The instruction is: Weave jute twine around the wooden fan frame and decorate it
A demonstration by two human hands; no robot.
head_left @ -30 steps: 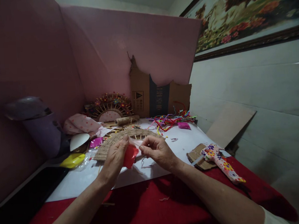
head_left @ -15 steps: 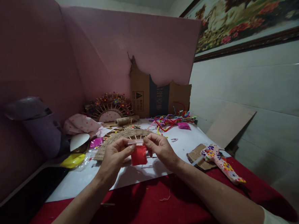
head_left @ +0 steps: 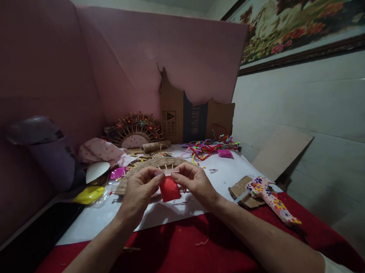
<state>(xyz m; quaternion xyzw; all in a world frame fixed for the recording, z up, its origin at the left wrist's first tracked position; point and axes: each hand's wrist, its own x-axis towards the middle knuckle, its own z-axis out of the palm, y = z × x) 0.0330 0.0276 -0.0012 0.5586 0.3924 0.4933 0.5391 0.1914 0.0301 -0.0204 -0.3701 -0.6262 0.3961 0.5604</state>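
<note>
Both my hands hold a small clear packet filled with something red (head_left: pixel 169 188) just above the white sheet (head_left: pixel 162 214). My left hand (head_left: pixel 139 192) pinches the packet's top edge at the left, and my right hand (head_left: pixel 194 184) pinches it at the right. The red part hangs down between my fingers. Right behind my hands lies a woven straw fan shape (head_left: pixel 153 167) with wooden sticks in it.
A flower-patterned glue gun (head_left: pixel 271 200) lies on cardboard at the right. Coloured cords (head_left: pixel 209 146), a pink packet (head_left: pixel 225 153), a twine roll (head_left: pixel 154 146), a yellow packet (head_left: pixel 89 195) and a purple appliance (head_left: pixel 49 151) surround the sheet. A cardboard box (head_left: pixel 194 119) stands at the back.
The red packet has gone from my left hand's grip alone to hanging between both hands, pinched by its top edge. My hands have moved closer together.
</note>
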